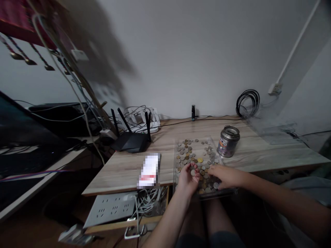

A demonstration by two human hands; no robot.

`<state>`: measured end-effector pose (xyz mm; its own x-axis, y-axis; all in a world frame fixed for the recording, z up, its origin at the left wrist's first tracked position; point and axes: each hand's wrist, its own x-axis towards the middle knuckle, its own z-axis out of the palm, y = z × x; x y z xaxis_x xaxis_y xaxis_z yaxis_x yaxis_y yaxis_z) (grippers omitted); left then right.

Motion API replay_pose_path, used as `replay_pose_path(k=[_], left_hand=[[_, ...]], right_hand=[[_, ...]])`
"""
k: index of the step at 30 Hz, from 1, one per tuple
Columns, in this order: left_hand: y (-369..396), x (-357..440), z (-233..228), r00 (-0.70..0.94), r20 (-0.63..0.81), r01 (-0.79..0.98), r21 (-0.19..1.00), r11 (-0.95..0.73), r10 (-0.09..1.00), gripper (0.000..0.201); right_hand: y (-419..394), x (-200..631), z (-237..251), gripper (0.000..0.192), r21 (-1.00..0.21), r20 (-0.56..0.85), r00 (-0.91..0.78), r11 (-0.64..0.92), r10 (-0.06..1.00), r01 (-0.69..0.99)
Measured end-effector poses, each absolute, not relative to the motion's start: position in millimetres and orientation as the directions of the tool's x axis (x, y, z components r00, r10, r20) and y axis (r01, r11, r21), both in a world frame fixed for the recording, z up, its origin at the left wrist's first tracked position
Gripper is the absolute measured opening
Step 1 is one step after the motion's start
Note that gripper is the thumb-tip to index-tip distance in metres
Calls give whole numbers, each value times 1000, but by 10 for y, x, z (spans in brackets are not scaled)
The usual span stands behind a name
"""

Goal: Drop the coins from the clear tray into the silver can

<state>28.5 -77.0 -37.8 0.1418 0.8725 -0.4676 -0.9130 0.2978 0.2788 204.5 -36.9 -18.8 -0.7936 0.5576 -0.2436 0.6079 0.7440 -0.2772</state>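
Dull silvery and golden coins [181, 152] lay scattered across a clear tray [199, 148] on the bench [165, 143]. Over them the left hand [190, 178] was cupped and the right hand [221, 175] bent downward; whether either gripped a coin, I couldn't tell.

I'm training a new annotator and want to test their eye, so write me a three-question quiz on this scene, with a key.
1. Which container stands on the desk, just right of the clear tray?
2. True or false: all the coins on the tray are silver-coloured.
3. Whose grip is nearer the black router: (a) the left hand's or (b) the right hand's?

Key:
1. The slotted tin.
2. False; some are gold-coloured.
3. (a), the left hand.
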Motion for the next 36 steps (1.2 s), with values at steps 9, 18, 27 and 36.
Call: replay_pose_path(k=[9,18,27,36], left_hand=[[-764,314,-351,131,-523,-915,263,305,842,19],[-801,396,-326,66,-525,-935,264,236,849,20],[-831,157,-332,130,-453,-954,184,236,882,30],[-830,245,-342,158,-446,-940,205,273,881,23]], right_hand=[[-303,2121,-325,18,-373,-401,-760,666,512,646],[-164,1759,214,20,-674,117,-682,562,722,480],[-362,1913,-243,42,-492,-263,-841,684,474,539],[-380,1874,-241,23,-473,-295,-853,710,430,521]])
